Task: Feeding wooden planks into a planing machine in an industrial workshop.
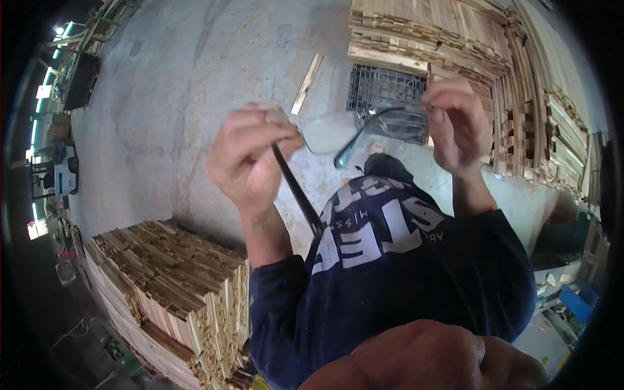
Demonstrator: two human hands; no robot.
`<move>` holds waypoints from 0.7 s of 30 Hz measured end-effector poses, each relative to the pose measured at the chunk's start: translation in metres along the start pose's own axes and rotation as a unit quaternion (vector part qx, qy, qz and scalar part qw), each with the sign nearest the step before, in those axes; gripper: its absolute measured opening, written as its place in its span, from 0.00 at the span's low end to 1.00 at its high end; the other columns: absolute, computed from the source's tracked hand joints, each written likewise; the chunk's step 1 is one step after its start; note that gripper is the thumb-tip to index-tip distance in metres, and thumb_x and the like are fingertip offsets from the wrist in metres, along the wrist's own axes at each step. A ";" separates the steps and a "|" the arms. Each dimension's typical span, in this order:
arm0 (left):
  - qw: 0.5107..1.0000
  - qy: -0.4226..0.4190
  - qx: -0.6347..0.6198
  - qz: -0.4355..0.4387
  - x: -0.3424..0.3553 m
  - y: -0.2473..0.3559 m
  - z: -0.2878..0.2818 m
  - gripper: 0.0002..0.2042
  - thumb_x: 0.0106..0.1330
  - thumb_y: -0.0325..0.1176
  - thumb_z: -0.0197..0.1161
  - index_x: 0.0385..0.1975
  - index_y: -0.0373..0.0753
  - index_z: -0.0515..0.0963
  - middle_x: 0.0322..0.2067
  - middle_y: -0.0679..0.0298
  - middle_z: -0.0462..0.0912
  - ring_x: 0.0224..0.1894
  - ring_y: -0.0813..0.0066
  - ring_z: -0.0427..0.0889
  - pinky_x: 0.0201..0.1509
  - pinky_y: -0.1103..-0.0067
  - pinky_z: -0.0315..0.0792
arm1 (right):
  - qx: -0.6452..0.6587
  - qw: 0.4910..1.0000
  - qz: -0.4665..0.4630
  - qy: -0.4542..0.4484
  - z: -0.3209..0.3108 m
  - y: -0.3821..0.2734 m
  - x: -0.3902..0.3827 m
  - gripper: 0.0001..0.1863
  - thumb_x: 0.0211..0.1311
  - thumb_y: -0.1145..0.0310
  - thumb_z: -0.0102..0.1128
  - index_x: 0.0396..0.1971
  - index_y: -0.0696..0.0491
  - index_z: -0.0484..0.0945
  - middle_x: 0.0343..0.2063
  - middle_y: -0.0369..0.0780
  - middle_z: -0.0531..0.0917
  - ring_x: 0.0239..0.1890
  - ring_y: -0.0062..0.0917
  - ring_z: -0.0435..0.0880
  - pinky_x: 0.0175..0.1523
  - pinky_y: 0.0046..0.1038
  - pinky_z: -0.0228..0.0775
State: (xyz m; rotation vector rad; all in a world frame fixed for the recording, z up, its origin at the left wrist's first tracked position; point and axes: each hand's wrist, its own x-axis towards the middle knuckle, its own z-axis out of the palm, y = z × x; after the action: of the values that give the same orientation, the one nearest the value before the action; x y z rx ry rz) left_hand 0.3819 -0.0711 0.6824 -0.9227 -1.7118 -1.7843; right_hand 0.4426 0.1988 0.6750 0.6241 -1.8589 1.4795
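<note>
A pair of eyeglasses [296, 184] with a dark frame is held up in front of my chest, between my two hands. My left hand [247, 156] pinches the frame at the left, by the hinge, and a black temple arm slants down from there toward my shirt. A clear lens shows just right of those fingertips. Farther right, my right hand [460, 123] has its fingertips closed on the thin dark frame at that side. A glossy bluish part of the glasses hangs between the hands. Some of the left fingers are slightly blurred.
Stacks of wooden slats [429, 26] rise at the far right, beside a dark plastic crate [383, 88]. A loose wood strip [307, 84] lies on the concrete floor [162, 110]. Another slat pile [169, 273] stands at the near left. A vehicle [65, 170] is at the left edge.
</note>
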 end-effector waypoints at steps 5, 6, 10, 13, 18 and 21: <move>0.999 -0.036 0.008 -0.034 0.005 -0.018 0.018 0.07 0.55 0.26 0.76 0.32 0.35 0.85 0.28 0.62 0.85 0.28 0.75 0.81 0.36 0.79 0.74 | -0.281 0.953 -0.032 -0.111 -0.031 -0.004 0.004 0.10 0.66 0.84 0.57 0.46 0.63 0.76 0.40 0.45 0.81 0.39 0.25 0.79 0.44 0.24 0.72; 0.998 -0.030 -0.005 -0.056 0.005 -0.022 0.026 0.07 0.56 0.27 0.76 0.32 0.35 0.85 0.28 0.62 0.85 0.29 0.76 0.80 0.35 0.81 0.73 | -0.285 0.952 -0.028 -0.108 -0.033 -0.001 0.000 0.10 0.66 0.84 0.57 0.46 0.63 0.76 0.40 0.45 0.81 0.39 0.25 0.79 0.44 0.24 0.72; 0.988 -0.007 -0.073 -0.133 0.015 -0.053 0.064 0.08 0.55 0.27 0.77 0.31 0.35 0.85 0.32 0.62 0.84 0.32 0.79 0.80 0.31 0.84 0.71 | 0.010 0.984 0.152 0.093 -0.043 0.028 -0.013 0.07 0.70 0.81 0.54 0.45 0.62 0.75 0.42 0.45 0.80 0.38 0.24 0.78 0.44 0.25 0.73; 0.992 -0.003 -0.104 -0.066 0.031 -0.071 0.087 0.10 0.54 0.26 0.78 0.32 0.34 0.83 0.33 0.59 0.82 0.31 0.74 0.81 0.32 0.80 0.74 | 0.114 0.964 0.165 0.176 -0.055 0.033 0.002 0.06 0.70 0.79 0.54 0.44 0.62 0.74 0.40 0.46 0.79 0.36 0.25 0.77 0.41 0.27 0.74; 0.976 -0.072 -0.207 0.009 0.087 -0.060 0.113 0.09 0.58 0.33 0.74 0.34 0.48 0.80 0.32 0.69 0.75 0.31 0.77 0.73 0.32 0.79 0.67 | 0.079 0.996 -0.003 0.038 -0.113 0.038 0.040 0.09 0.68 0.73 0.60 0.45 0.60 0.76 0.37 0.45 0.77 0.33 0.27 0.77 0.35 0.31 0.76; 0.965 -0.129 -0.220 -0.054 0.120 -0.073 0.128 0.09 0.61 0.46 0.71 0.27 0.56 0.77 0.26 0.77 0.69 0.31 0.79 0.68 0.36 0.77 0.60 | 0.064 0.998 -0.004 0.006 -0.135 0.061 0.052 0.10 0.68 0.73 0.59 0.46 0.59 0.76 0.37 0.45 0.78 0.34 0.27 0.78 0.36 0.30 0.76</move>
State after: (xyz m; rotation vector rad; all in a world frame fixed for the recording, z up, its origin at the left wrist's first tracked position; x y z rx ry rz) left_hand 0.2661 0.0738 0.7229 -1.3166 -1.5611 -2.2561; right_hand 0.3924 0.3469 0.6918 0.6802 -1.7596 1.6032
